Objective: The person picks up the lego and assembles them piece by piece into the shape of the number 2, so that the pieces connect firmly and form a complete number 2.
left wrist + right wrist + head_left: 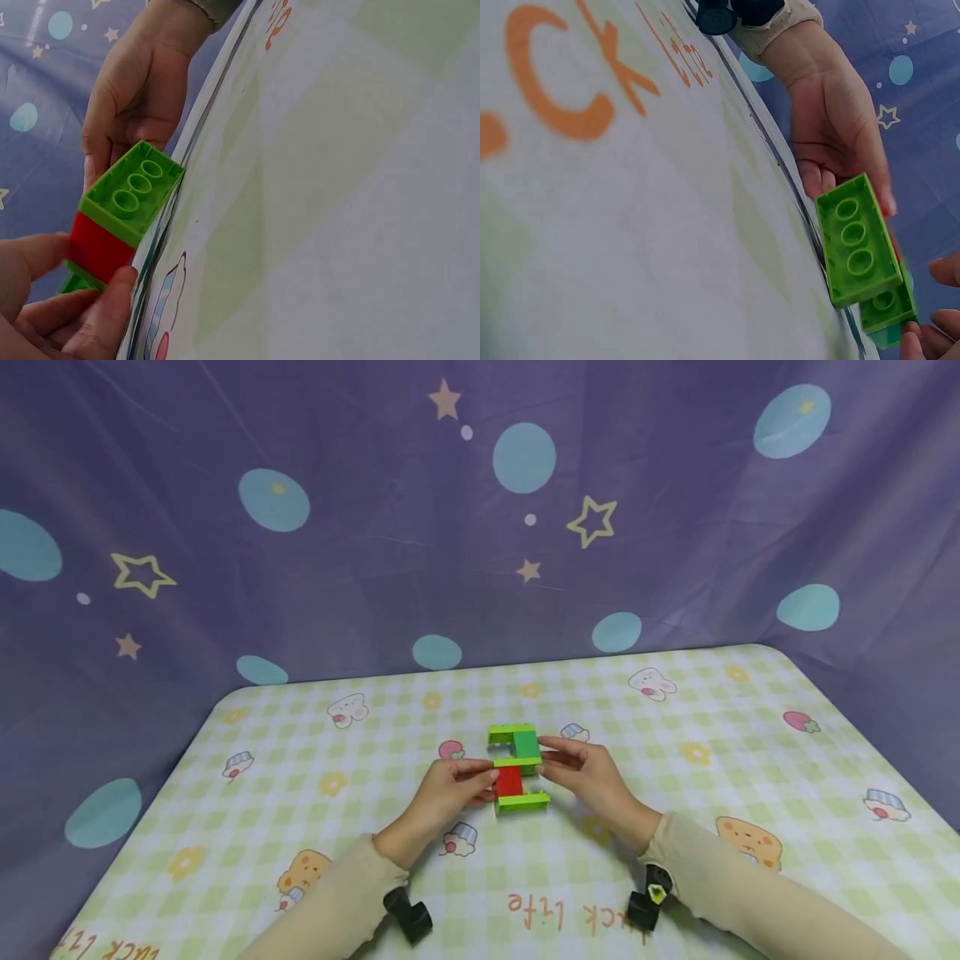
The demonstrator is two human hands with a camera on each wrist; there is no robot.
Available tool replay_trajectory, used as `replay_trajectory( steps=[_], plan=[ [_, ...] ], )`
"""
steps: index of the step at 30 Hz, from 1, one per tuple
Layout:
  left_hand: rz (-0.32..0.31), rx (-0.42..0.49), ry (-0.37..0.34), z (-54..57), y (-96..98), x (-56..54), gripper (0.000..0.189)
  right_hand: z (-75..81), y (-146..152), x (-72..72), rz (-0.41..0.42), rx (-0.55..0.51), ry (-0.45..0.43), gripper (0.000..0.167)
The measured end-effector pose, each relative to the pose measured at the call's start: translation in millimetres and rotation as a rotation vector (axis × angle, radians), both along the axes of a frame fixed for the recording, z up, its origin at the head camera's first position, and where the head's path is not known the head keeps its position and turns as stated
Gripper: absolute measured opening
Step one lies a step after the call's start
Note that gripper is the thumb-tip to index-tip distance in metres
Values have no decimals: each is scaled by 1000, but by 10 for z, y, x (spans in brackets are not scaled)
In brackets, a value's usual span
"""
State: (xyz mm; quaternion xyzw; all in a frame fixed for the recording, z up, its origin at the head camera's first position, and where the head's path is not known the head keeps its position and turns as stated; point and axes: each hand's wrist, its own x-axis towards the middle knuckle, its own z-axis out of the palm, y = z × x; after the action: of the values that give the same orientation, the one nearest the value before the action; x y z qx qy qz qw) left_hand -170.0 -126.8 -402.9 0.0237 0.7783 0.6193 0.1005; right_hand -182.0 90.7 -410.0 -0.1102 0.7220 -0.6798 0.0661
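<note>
Several joined toy building bricks form an S-shaped block model, held near the table's middle. Lime green bricks (523, 802) lie crosswise at its near end, middle and far end. Between them sit a red brick (509, 781) and a darker green brick (527, 744). My left hand (444, 792) pinches the red brick from the left, thumb and fingers on its sides in the left wrist view. From the right, my right hand (592, 779) holds the model by the darker green brick; its exact finger contact is partly hidden. Hollow undersides with round tubes show on a lime brick (859, 244).
A green-and-white checked tablecloth (337, 827) with printed cartoons covers the table. Behind its far edge hangs a purple curtain (360, 593) with stars and blue dots. Black wrist cameras (408, 916) sit at both sleeves.
</note>
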Motion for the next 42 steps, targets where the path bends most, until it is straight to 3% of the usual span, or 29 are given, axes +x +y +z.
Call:
replay_trajectory(
  steps=[15, 26, 42],
  plan=[
    [52, -2, 15, -1, 45, -9, 26, -18, -12, 26, -30, 15, -27, 38],
    [20, -65, 51, 6, 71, -44, 24, -21, -1, 40, -66, 52, -25, 35],
    [38, -86, 49, -4, 60, -70, 22, -56, -7, 58, -115, 57, -76, 33]
  ],
)
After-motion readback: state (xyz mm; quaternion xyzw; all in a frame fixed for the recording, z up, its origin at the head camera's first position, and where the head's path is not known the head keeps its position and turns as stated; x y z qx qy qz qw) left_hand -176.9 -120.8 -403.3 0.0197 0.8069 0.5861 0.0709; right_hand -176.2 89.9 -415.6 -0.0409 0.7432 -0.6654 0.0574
